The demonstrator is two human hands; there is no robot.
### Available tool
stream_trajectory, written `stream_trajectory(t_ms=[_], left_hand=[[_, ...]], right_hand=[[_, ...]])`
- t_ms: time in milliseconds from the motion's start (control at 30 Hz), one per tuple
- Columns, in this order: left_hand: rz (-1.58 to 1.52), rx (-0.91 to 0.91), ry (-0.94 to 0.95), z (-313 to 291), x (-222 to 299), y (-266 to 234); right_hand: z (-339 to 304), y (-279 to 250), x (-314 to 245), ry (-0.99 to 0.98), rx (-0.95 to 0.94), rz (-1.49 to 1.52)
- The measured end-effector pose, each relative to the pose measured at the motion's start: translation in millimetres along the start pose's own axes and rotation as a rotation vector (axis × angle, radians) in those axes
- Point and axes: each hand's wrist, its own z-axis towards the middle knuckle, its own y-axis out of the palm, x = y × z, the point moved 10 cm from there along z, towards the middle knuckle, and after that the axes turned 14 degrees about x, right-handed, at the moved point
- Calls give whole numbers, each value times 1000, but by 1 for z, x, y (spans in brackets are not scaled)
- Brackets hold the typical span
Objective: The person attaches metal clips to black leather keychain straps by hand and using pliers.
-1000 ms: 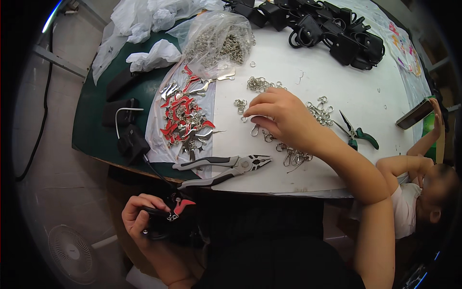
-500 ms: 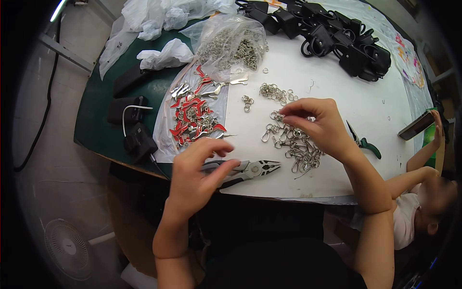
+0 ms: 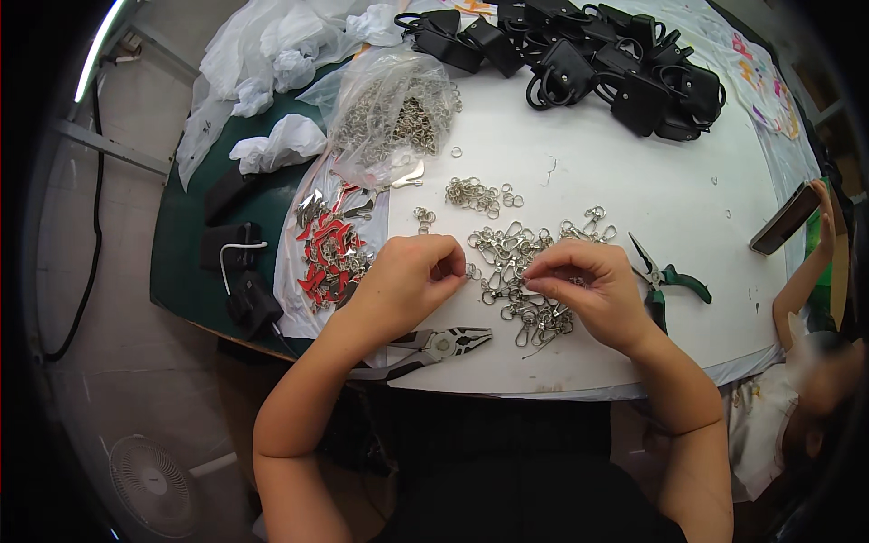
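Observation:
My left hand [image 3: 403,281] is closed in a pinch, with a small silvery metal ring [image 3: 472,271] showing at its fingertips. Opposite it, my right hand [image 3: 593,290] pinches over a pile of silvery snap-hook clasps [image 3: 541,315]; whatever sits between its fingertips is too small to make out. Behind the hands lies a heap of loose rings [image 3: 478,195], with a smaller cluster of rings [image 3: 424,217] beside my left hand. Grey-handled pliers [image 3: 444,344] rest below my left wrist. Green-handled pliers [image 3: 665,276] lie spread beside my right hand.
Red and silver metal pieces [image 3: 328,258] lie on plastic at the left. Behind them stands a clear bag of rings [image 3: 389,113]. Black cased items with cords [image 3: 625,77] crowd the back. At the right edge, another person's hand [image 3: 824,222] holds a phone [image 3: 784,219].
My left hand has moved up and right from above the grey pliers, and its spread fingers have come together on a ring. My right hand stays pinched near the clasps. The view has shifted slightly.

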Motion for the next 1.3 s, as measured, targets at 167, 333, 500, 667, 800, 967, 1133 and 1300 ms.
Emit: stream_trajectory(t_ms=[167, 333, 500, 667, 800, 967, 1133, 1300], left_hand=[[-486, 0, -323, -11, -7, 4], [-179, 44, -162, -4, 6, -8], [-30, 44, 45, 8, 42, -21], [-118, -64, -130, 11, 22, -15], [-3, -4, -3, 18, 29, -24], [195, 69, 262, 18, 47, -11], [164, 116, 258, 15, 50, 3], [107, 179, 273, 34, 46, -3]], right_hand=[[-8, 7, 11, 161, -2, 142], [-9, 10, 16, 239, -12, 194], [-5, 5, 15, 220, -1, 217], [-6, 3, 14, 241, -5, 170], [-6, 3, 13, 236, 0, 164], [-5, 0, 10, 199, 14, 185], [-1, -9, 10, 173, 90, 257], [3, -26, 5, 130, 194, 341]])
